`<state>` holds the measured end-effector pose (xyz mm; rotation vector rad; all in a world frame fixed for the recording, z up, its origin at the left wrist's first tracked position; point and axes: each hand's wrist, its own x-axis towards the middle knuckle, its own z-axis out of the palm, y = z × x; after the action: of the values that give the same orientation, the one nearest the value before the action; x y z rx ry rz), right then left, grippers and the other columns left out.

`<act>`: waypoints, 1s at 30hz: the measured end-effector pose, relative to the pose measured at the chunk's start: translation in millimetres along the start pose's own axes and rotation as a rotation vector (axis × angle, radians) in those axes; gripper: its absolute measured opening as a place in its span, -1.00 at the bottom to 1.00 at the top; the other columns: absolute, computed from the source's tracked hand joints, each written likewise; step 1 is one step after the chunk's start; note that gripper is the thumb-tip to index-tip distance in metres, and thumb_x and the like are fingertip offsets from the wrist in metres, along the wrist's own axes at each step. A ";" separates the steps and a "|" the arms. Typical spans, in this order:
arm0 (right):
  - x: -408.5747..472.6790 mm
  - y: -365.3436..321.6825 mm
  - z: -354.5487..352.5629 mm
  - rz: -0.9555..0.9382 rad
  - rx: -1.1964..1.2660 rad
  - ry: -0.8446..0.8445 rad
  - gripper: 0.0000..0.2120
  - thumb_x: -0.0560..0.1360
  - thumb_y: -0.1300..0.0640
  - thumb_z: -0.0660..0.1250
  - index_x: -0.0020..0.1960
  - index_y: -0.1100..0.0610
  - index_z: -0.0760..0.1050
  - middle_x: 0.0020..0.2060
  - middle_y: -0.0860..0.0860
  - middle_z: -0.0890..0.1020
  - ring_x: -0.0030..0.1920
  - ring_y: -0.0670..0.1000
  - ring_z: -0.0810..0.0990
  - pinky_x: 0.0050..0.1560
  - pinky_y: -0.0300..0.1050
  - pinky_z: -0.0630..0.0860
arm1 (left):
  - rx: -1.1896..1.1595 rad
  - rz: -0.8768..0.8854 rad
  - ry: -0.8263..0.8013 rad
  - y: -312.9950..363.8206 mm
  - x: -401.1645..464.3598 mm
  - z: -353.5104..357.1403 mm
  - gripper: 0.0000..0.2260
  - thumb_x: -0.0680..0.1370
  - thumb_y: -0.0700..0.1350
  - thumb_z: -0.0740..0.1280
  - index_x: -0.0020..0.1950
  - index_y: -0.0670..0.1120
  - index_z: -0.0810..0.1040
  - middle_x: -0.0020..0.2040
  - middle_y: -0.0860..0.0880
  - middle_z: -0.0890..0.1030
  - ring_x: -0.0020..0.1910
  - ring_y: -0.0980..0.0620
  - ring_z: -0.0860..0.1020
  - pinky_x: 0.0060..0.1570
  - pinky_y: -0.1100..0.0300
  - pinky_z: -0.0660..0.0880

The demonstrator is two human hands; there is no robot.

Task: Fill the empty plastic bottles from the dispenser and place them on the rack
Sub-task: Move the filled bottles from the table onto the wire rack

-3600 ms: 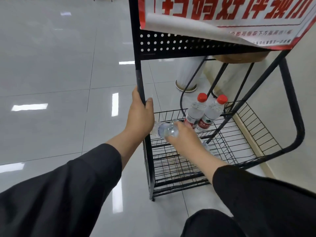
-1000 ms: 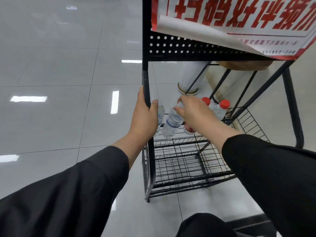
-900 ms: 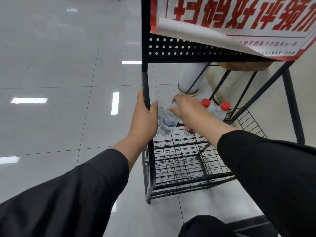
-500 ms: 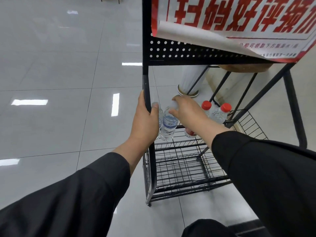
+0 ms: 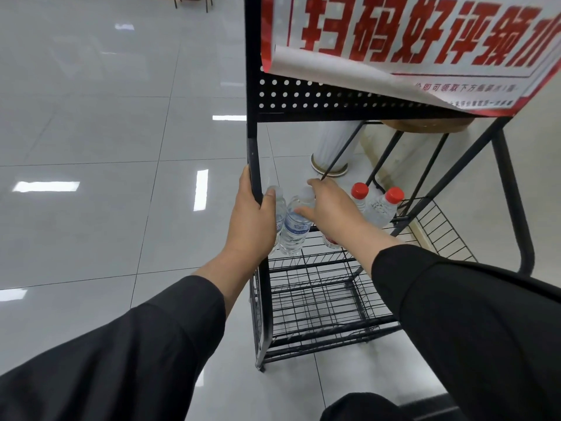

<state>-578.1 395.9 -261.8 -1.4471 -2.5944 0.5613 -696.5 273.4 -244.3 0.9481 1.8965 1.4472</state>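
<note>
A black wire rack [image 5: 315,302] stands before me, its front left post gripped by my left hand [image 5: 252,220]. On its wire shelf stands an upright clear bottle with a blue label [image 5: 294,229], and my right hand [image 5: 329,208] holds it near the neck and cap. A second clear bottle [image 5: 278,205] stands just behind my left hand, mostly hidden. Two bottles with red caps [image 5: 379,208] lean at the back of the same shelf.
A red and white poster [image 5: 409,47] hangs over the rack's perforated top panel [image 5: 318,95]. A white column base [image 5: 329,168] and a wooden stool seat [image 5: 425,126] lie behind the rack. Glossy grey floor tiles [image 5: 106,177] spread to the left.
My right hand has brought the blue-label bottle from lying across the shelf to upright beside the post, then set it slightly lower. My left hand has stayed on the post.
</note>
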 end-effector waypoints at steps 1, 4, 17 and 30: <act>-0.5 0.6 -0.5 0.000 -0.002 -0.004 -0.32 0.54 -0.06 0.46 0.54 0.16 0.31 0.38 0.17 0.45 0.35 0.20 0.48 0.30 0.03 0.42 | 0.002 0.002 -0.001 0.3 -0.3 0.0 -0.53 0.73 -0.09 0.17 0.64 0.09 0.16 0.49 0.06 0.45 0.43 0.05 0.43 0.27 0.33 0.32; -2.2 1.5 -1.4 -0.004 0.001 -0.011 -0.32 0.54 -0.07 0.46 0.54 0.15 0.31 0.38 0.16 0.45 0.36 0.20 0.47 0.31 0.03 0.41 | -0.001 0.002 -0.002 0.8 -0.6 0.0 -0.53 0.73 -0.09 0.17 0.64 0.08 0.17 0.48 0.05 0.46 0.43 0.03 0.44 0.30 0.27 0.35; -8.0 3.6 -2.7 -0.010 -0.006 -0.012 -0.36 0.52 -0.10 0.47 0.49 0.14 0.36 0.33 0.14 0.47 0.32 0.17 0.49 0.25 0.00 0.43 | 0.001 -0.004 0.001 0.3 -0.7 -0.1 -0.53 0.73 -0.07 0.17 0.64 0.08 0.16 0.49 0.06 0.45 0.43 0.04 0.45 0.35 0.21 0.38; 0.4 -7.5 -10.5 -0.007 -0.042 -0.016 -0.40 0.54 -0.11 0.44 0.47 0.14 0.40 0.37 0.12 0.49 0.34 0.15 0.50 0.28 0.04 0.47 | 0.018 0.005 0.004 -1.8 0.6 0.0 -0.52 0.73 -0.06 0.17 0.65 0.08 0.14 0.52 0.07 0.42 0.46 0.06 0.41 0.32 0.27 0.33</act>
<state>-581.4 395.4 -249.3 -1.4512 -2.6378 0.5227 -697.2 273.5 -246.0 0.9596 1.9138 1.4381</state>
